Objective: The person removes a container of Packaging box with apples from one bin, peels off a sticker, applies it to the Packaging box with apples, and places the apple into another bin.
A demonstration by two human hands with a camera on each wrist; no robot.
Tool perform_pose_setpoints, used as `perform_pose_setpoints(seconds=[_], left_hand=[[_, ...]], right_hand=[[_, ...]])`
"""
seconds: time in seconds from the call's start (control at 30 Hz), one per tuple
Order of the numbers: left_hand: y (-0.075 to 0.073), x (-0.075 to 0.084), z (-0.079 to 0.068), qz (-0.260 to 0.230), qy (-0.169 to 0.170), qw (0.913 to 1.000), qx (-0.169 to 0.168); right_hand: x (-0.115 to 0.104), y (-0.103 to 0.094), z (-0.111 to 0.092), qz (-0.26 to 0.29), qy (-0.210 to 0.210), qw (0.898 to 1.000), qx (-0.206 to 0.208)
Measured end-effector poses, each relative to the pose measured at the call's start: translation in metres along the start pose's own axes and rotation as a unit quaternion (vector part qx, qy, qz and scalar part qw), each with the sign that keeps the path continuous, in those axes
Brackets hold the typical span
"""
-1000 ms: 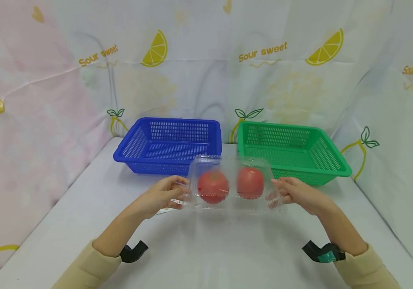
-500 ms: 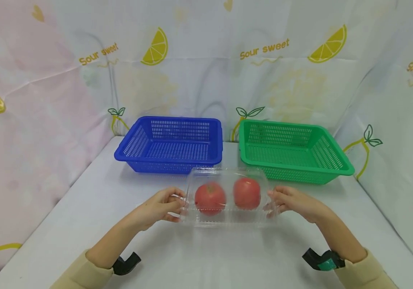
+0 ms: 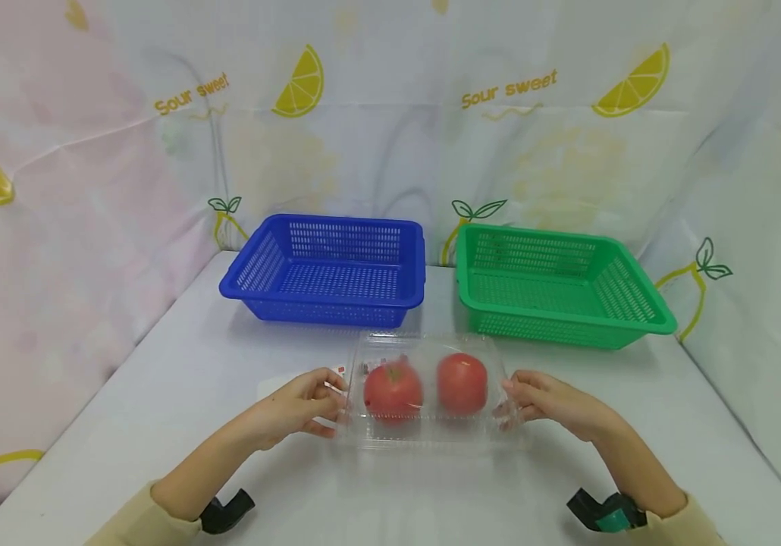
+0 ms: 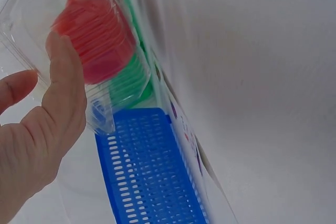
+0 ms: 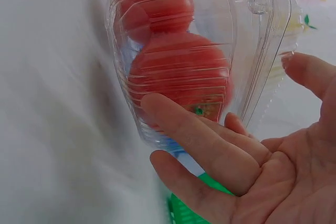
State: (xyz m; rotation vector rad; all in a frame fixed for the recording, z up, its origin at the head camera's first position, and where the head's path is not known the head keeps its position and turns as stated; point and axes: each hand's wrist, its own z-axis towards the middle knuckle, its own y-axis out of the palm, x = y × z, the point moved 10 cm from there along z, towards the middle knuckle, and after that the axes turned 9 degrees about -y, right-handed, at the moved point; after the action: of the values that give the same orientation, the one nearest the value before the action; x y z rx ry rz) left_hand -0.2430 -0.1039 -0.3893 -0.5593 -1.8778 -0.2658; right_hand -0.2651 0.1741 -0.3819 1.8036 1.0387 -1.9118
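A clear plastic clamshell box (image 3: pixel 429 436) lies level between my two hands, with its lid closed. Two red tomatoes (image 3: pixel 393 390) show side by side through the plastic. My left hand (image 3: pixel 298 409) holds the box's left end, fingers along its side. At the opposite end my right hand (image 3: pixel 557 402) grips it. In the right wrist view, the thumb is at the rim of the box (image 5: pixel 262 40) and the fingers lie against its ribbed wall; a green stem mark shows on the nearer tomato (image 5: pixel 178 66).
Behind the box stand a blue slotted basket (image 3: pixel 322 303) at left and a green one, the green basket (image 3: pixel 568 324), at right. A white card (image 3: pixel 273 385) lies on the white table (image 3: pixel 431 508), partly hidden by the left hand and box. Patterned cloth (image 3: pixel 390 114) hangs behind.
Both hands have brought the box down and nearer to the body, away from the baskets. It no longer overlaps the green basket, and more of the white card shows. The grip is unchanged.
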Motion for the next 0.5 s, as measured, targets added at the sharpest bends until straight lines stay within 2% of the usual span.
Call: perform_pose_setpoints(seconds=[0.17, 0.5], left_hand=[[0.003, -0.003, 0.0, 0.003, -0.002, 1.0, -0.006], [0.0, -0.011, -0.001, -0.001, -0.008, 1.0, -0.004]], right_hand=[[0.006, 0.002, -0.002, 0.008, -0.004, 1.0, -0.001], [0.012, 0.011, 0.001, 0.018, -0.018, 0.999, -0.032]])
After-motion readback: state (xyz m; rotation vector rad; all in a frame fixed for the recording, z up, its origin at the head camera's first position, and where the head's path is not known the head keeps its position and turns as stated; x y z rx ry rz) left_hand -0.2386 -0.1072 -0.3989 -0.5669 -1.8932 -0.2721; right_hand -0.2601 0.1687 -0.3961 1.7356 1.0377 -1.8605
